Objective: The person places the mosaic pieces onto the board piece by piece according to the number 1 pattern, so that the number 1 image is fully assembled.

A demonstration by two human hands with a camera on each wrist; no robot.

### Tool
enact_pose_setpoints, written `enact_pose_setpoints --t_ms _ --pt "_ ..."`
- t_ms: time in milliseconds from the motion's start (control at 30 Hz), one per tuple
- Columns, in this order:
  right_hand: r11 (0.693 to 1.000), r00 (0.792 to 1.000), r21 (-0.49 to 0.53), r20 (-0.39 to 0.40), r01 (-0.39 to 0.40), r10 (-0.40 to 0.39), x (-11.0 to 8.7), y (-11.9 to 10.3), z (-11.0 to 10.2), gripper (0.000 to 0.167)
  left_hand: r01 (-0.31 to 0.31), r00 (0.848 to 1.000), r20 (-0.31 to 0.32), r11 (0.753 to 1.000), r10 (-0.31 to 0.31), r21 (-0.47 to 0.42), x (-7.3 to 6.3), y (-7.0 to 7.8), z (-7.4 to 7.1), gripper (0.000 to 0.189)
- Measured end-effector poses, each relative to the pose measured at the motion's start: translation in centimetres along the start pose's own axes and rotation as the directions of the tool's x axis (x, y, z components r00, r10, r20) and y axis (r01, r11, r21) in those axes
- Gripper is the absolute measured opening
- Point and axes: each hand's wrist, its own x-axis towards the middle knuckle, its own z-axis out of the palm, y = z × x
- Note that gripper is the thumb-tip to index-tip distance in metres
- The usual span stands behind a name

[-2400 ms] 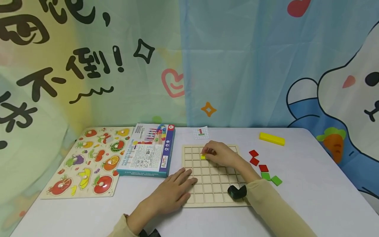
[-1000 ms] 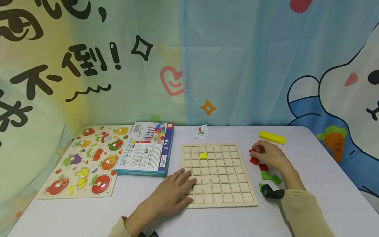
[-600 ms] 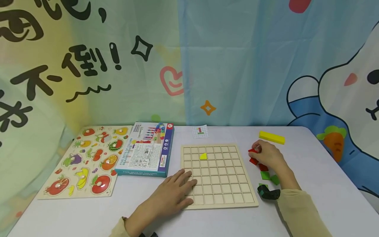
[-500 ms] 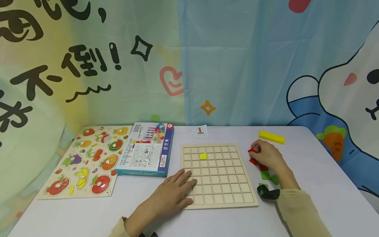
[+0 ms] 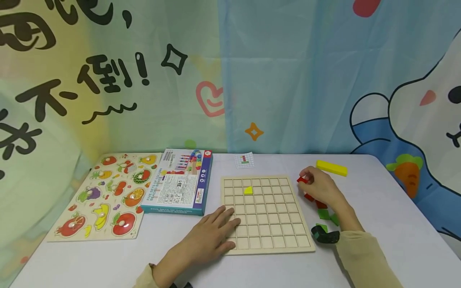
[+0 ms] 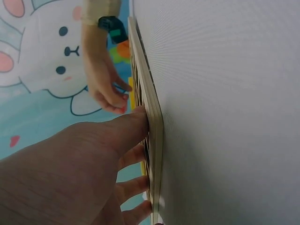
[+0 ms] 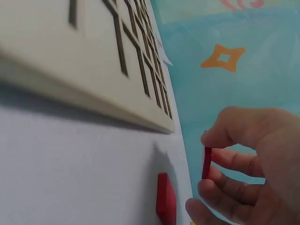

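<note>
My right hand pinches a red square tile between thumb and fingers, raised off the white table just right of the wooden grid board. Below that hand, another red tile lies on the table. My left hand rests at the board's left edge with its fingers spread over the rim; the left wrist view shows the thumb on the board's edge. One yellow tile sits in a square near the top of the grid. The other squares I see hold no tile.
Several green tiles lie right of the board, partly behind my right wrist. A yellow bar lies at the back right, a small pattern card behind the board. Leftward are a boxed set and a fruit puzzle board.
My right hand has left the yellow tile on the board and gone right to the red tiles. It now holds one red tile, shifted slightly left. My left hand stays in place.
</note>
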Motion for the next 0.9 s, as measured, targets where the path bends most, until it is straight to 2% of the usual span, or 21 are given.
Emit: enact_pose_setpoints --t_ms 133,400,567,700,900 --pt "0.999 0.999 0.036 -0.011 0.039 -0.039 0.1 -0.6 0.3 0.032 -0.001 1.0 -0.001 1.0 0.001 -0.007 -0.1 0.0 0.0 0.054" --pt "0.988 0.99 0.084 0.031 0.134 -0.137 0.0 -1.7 1.1 0.033 -0.011 1.0 -0.002 1.0 0.011 -0.007 0.0 -0.2 0.1 0.054" --pt "0.972 0.973 0.096 0.069 0.212 -0.219 0.1 -2.2 1.8 0.029 -0.012 1.0 -0.006 1.0 0.012 -0.003 0.0 -0.2 0.4 0.054" --pt "0.954 0.95 0.105 0.113 0.281 -0.292 0.2 -2.9 2.2 0.026 -0.011 1.0 -0.006 1.0 0.011 0.0 -0.1 -0.2 0.4 0.054" --pt "0.94 0.931 0.107 0.138 0.324 -0.337 0.3 -4.1 2.6 0.026 -0.011 1.0 -0.002 1.0 0.011 0.01 -0.1 -0.1 0.3 0.054"
